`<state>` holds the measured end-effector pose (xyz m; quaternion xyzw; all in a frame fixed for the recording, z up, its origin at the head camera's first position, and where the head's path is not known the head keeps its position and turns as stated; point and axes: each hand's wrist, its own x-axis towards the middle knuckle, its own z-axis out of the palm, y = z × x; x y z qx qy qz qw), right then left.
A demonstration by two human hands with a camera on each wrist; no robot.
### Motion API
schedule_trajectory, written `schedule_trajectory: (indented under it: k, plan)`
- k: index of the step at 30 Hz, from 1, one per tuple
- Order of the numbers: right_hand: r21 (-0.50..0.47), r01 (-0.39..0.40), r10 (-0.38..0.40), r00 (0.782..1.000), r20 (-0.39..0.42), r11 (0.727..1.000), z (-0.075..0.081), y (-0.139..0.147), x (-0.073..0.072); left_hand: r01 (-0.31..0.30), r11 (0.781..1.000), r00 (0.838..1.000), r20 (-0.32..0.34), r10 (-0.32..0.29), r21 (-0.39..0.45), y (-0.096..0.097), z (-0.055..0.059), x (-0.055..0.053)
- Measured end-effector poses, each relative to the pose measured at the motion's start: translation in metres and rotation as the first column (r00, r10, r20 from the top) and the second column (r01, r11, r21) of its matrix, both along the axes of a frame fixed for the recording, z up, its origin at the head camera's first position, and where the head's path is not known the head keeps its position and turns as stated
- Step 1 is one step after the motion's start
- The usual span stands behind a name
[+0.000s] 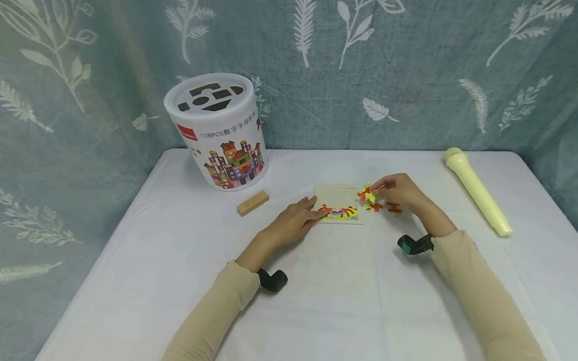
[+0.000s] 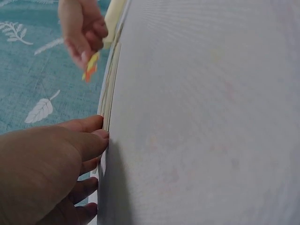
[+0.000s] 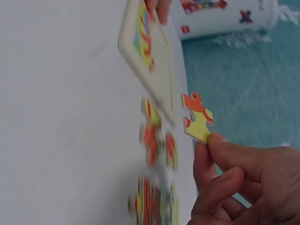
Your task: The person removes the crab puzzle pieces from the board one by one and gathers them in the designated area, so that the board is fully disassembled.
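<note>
Head view: we have the puzzle tray (image 1: 337,196) flat on the white table (image 1: 311,332), partly filled by our read: picture strip (image 1: 341,212) in along the near edge, far part bare. Left hand (image 1: 292,221) rests on the tray's left side, no clamp we can see. Right hand (image 1: 400,189) has one puzzle piece (image 3: 200,119) pinched thumb to finger, just off the tray's right side. Not placed: that piece plus loose pieces (image 1: 394,208) to the right. Count: one tray, one piece held, at least four loose (blurred, exact number unclear), one bucket (image 1: 218,139), one wooden block (image 1: 252,202), one yellow stick (image 1: 477,191).
</note>
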<state>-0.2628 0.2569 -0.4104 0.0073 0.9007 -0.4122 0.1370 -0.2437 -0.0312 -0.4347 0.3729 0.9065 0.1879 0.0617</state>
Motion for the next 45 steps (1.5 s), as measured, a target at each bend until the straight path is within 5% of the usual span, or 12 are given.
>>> schedule_trajectory:
  k: [8, 17, 30, 37, 45]
  plan:
    - [-0.015, 0.091, -0.09, 0.993, 0.077, 0.996, 0.006, 0.053, 0.019, -0.019, 1.0, 1.0, 0.0, 0.019, 0.008, -0.006, -0.001, -0.001]
    - [-0.015, 0.052, -0.052, 0.998, 0.027, 0.999, -0.007, 0.081, 0.026, -0.031, 0.999, 0.999, 0.021, 0.03, 0.027, -0.008, 0.0, 0.0]
    - [0.168, 0.052, -0.055, 0.998, 0.014, 0.984, -0.009, 0.072, 0.026, -0.032, 0.997, 0.999, 0.029, 0.03, 0.072, -0.006, -0.002, 0.002]
    - [0.117, 0.021, -0.023, 0.999, 0.022, 0.993, 0.002, 0.063, 0.03, -0.015, 0.997, 1.0, 0.012, 0.014, 0.074, -0.005, -0.003, 0.001]
    - [0.06, -0.12, 0.12, 0.993, -0.007, 0.991, 0.007, -0.001, 0.021, -0.081, 0.993, 0.995, 0.059, 0.076, 0.085, -0.003, -0.002, -0.002]
